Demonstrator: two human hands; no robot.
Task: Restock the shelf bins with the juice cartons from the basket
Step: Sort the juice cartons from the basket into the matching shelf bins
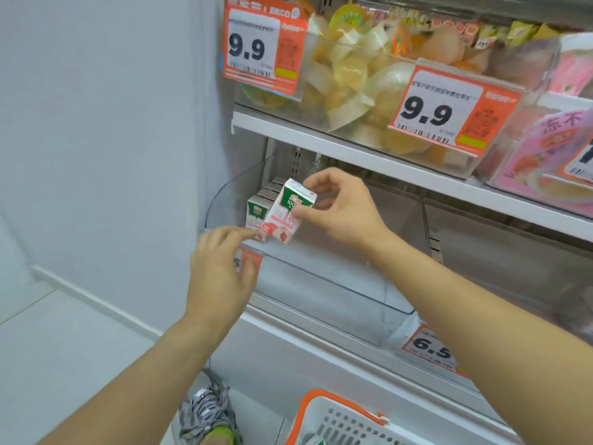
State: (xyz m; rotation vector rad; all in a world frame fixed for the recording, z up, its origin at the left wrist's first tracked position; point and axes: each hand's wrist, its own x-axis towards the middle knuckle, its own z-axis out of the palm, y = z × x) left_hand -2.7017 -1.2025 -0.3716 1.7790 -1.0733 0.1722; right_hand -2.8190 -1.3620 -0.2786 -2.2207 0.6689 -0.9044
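Just beyond the left hand (221, 271), a tilted juice carton (284, 213) hangs over the clear shelf bin (321, 284), pinched by the right hand (340, 210).
Left to right: the left hand reaches with loose, straight fingers toward the carton's lower corner, holding nothing; standing cartons (256, 213) sit behind it at the bin's left end; the held carton's long axis leans top-right. Below the right arm, the basket (308, 409) waits, its contents mostly out of view.

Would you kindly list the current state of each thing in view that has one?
right hand: holds the tilted juice carton over the clear bin
left hand: open, fingers at the carton's lower corner
shelved cartons: upright at the bin's left end
basket: on the floor
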